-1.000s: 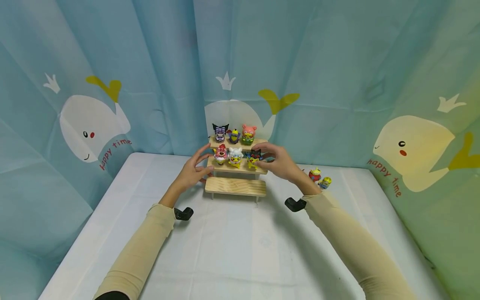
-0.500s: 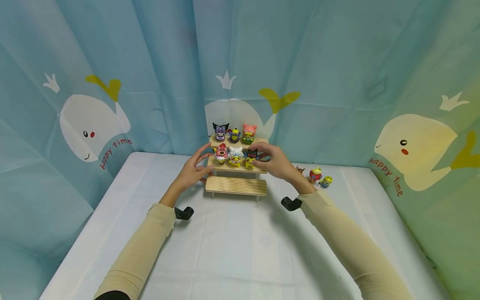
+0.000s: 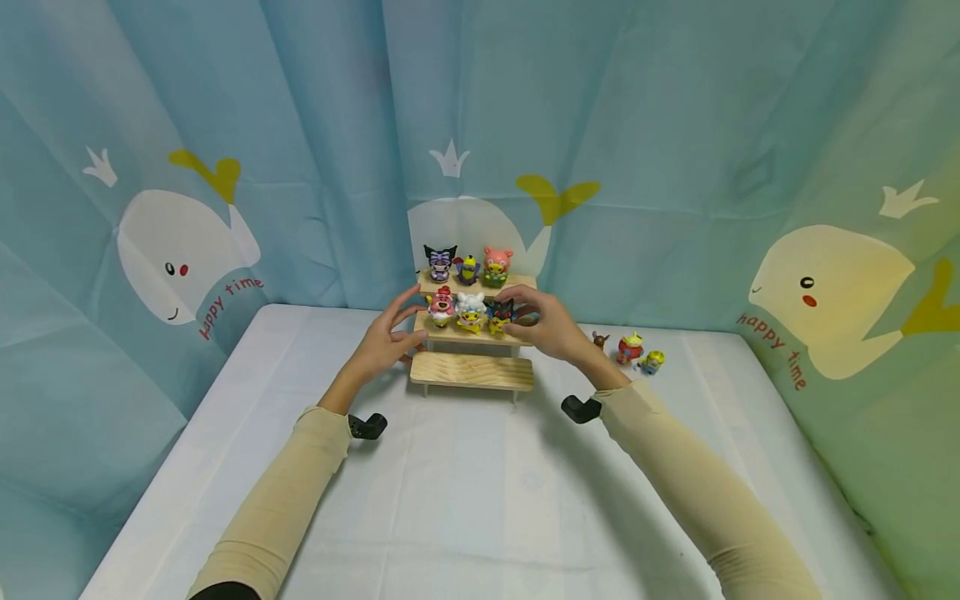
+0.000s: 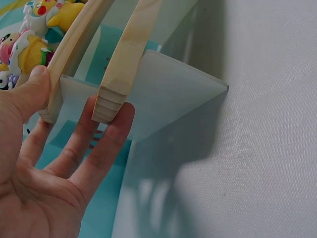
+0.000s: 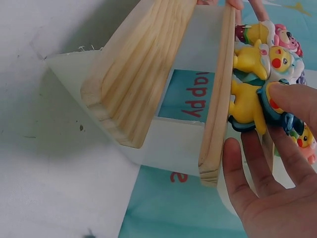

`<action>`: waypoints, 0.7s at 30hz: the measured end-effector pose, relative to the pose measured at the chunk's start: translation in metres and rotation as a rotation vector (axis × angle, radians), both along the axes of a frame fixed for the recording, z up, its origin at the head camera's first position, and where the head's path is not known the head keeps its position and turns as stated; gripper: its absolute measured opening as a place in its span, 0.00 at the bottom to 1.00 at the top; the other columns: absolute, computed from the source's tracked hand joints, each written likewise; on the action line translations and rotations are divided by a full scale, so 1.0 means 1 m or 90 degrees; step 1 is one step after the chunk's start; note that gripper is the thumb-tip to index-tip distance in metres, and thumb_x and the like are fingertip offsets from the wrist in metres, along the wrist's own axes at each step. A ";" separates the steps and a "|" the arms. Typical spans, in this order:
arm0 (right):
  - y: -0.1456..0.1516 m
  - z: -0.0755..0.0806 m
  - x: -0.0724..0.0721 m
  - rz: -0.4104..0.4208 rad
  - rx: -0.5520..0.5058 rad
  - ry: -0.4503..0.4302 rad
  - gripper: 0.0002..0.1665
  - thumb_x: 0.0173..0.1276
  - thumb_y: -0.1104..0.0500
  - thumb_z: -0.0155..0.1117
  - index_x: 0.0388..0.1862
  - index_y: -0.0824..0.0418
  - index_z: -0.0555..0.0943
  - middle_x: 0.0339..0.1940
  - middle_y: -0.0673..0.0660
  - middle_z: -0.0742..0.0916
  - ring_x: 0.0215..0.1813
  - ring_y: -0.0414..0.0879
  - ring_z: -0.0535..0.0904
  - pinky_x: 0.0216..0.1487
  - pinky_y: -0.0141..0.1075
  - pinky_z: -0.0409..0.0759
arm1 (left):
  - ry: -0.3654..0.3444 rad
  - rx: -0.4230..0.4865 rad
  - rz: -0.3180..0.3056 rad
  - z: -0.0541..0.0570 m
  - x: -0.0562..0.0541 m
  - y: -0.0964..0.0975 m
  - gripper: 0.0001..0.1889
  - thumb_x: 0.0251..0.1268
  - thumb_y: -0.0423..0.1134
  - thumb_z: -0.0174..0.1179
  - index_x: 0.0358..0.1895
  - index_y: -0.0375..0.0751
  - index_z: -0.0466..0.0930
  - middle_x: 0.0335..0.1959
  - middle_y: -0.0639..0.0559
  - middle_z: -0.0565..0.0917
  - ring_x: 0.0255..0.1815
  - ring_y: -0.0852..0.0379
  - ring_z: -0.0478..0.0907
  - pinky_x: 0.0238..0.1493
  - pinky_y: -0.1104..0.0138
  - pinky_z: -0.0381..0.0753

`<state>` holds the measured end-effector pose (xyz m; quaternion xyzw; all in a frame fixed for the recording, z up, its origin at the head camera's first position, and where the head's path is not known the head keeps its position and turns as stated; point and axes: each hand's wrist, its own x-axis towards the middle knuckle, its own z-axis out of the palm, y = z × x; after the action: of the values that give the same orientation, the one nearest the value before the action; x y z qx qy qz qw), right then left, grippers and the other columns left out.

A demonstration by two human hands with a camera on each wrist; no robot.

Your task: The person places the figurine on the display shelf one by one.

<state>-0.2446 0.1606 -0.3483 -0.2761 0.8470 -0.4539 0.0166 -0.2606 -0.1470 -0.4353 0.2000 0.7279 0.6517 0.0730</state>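
A stepped wooden display stand (image 3: pixel 471 372) has three tiers. My right hand (image 3: pixel 551 323) pinches a yellow toy figurine with a dark blue eared hood (image 5: pixel 247 106) at the right of the middle tier. In the right wrist view the thumb lies on its face, the fingers around its far side; its feet meet the board. My left hand (image 3: pixel 382 343) holds the stand's left end, thumb on the middle board (image 4: pixel 74 54) and fingertips at the lowest board (image 4: pixel 126 64). Beside the held figurine stand a white-hooded yellow figurine (image 3: pixel 470 312) and a pink one with a red top (image 3: pixel 441 308).
On the top tier stand a black-and-purple figurine (image 3: pixel 440 263), a small purple-and-yellow one (image 3: pixel 468 270) and a pink-hooded one (image 3: pixel 497 267). Right of the stand, on the white cloth, are a brown figurine (image 3: pixel 600 340), a red one (image 3: pixel 630 348) and a yellow-and-blue one (image 3: pixel 652 362). A curtain hangs behind.
My right hand has shifted the dark-hooded figurine slightly left, closer to the white-hooded one. Over the last half second it barely moves. The left hand stays at the stand's end.
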 end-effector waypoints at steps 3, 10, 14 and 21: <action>-0.001 -0.001 0.000 0.004 -0.003 0.002 0.24 0.69 0.75 0.66 0.64 0.74 0.76 0.60 0.73 0.80 0.56 0.69 0.80 0.57 0.58 0.81 | 0.003 -0.003 0.001 0.000 0.000 0.000 0.42 0.77 0.31 0.59 0.85 0.59 0.48 0.80 0.33 0.59 0.46 0.26 0.83 0.35 0.46 0.88; 0.000 -0.002 0.000 0.010 -0.014 0.001 0.25 0.69 0.76 0.66 0.64 0.73 0.77 0.60 0.73 0.81 0.55 0.68 0.81 0.56 0.58 0.81 | 0.004 0.003 -0.004 -0.001 0.000 0.000 0.42 0.77 0.31 0.59 0.85 0.58 0.48 0.80 0.32 0.59 0.50 0.21 0.80 0.36 0.45 0.88; 0.000 -0.004 -0.001 0.011 -0.021 -0.001 0.25 0.68 0.76 0.66 0.64 0.73 0.77 0.60 0.73 0.80 0.56 0.68 0.80 0.57 0.58 0.80 | 0.004 0.000 -0.004 -0.001 0.000 0.001 0.42 0.77 0.31 0.59 0.85 0.59 0.48 0.80 0.32 0.58 0.50 0.21 0.80 0.36 0.45 0.88; 0.000 -0.005 -0.001 0.017 -0.023 0.009 0.25 0.68 0.76 0.66 0.64 0.73 0.77 0.60 0.73 0.81 0.56 0.69 0.80 0.58 0.58 0.80 | 0.004 -0.004 -0.002 -0.001 0.001 0.001 0.42 0.77 0.32 0.59 0.85 0.59 0.48 0.80 0.32 0.59 0.51 0.22 0.80 0.36 0.41 0.86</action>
<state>-0.2452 0.1608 -0.3532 -0.2911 0.8350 -0.4669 0.0116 -0.2599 -0.1464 -0.4359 0.2031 0.7300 0.6485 0.0726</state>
